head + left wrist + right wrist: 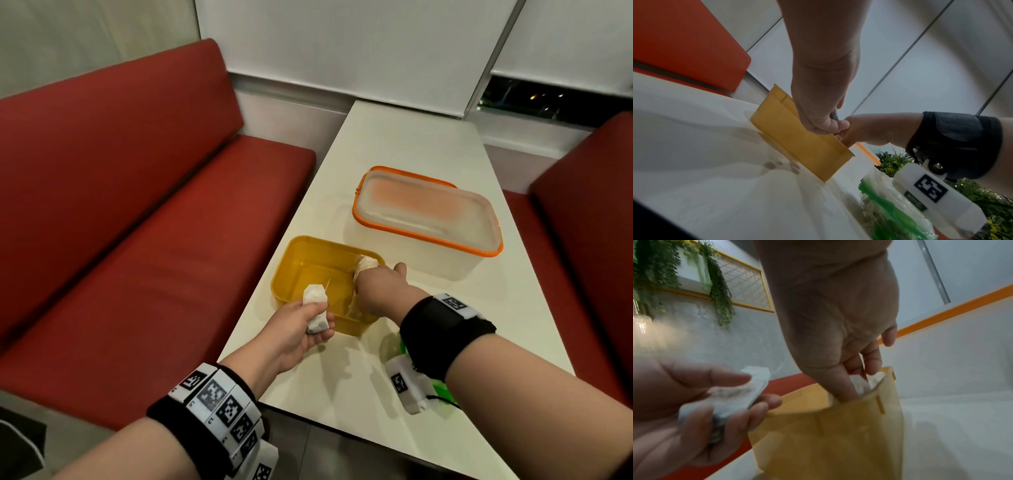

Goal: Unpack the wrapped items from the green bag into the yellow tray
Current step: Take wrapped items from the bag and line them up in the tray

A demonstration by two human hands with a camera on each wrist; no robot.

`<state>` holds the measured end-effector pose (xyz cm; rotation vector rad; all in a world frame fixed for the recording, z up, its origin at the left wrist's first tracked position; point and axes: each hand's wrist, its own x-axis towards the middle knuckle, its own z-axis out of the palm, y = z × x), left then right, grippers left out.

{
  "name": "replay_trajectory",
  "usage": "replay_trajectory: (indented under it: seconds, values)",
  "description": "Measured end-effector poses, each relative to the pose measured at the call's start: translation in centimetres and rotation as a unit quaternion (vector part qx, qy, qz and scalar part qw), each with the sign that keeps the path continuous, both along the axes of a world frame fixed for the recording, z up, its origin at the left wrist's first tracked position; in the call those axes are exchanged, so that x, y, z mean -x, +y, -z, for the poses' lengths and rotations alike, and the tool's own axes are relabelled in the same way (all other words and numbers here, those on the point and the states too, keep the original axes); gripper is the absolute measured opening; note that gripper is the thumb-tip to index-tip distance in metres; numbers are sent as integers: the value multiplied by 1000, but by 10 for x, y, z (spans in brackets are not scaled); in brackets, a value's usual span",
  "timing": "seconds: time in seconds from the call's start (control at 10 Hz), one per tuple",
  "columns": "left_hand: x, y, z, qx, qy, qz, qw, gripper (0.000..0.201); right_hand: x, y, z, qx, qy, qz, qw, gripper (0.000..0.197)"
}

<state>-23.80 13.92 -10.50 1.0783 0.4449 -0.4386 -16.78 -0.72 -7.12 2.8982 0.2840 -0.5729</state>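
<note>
The yellow tray (294,260) stands on the white table near its left edge. My left hand (308,325) hovers at the tray's near rim and grips a white wrapped item (314,301) between thumb and fingers. In the right wrist view that left hand (715,402) holds the same wrapped item (744,394). My right hand (363,277) reaches into the tray's right side, fingers pinching another wrapped item (367,264); the right wrist view shows this wrapped item (861,384) inside the tray (828,434). The green bag (442,390) lies under my right wrist, mostly hidden.
A clear box with an orange-rimmed lid (428,212) stands just beyond the tray, close to my right hand. Red benches flank the table (394,144), one on the left (137,205) and one on the right (582,222). Window blinds close off the far end.
</note>
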Motion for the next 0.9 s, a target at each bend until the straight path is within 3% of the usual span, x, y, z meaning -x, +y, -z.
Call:
replay_trajectory:
  seconds: [0.1,0.2,0.4,0.9]
  values:
    - [0,0,1,-4,5,-1,1000,33,-4,-1,4,22,34,-5,999,15]
    - [0,1,2,-1,8,-2,1000,34,-2,-3,12,41,7,-41,998,23]
    - [0,3,2,6,6,-2,1000,33,2,1,20,49,-84,-113,989,19]
    - [0,4,3,4,8,-2,1000,31,3,1,17,15,-18,-111,994,23]
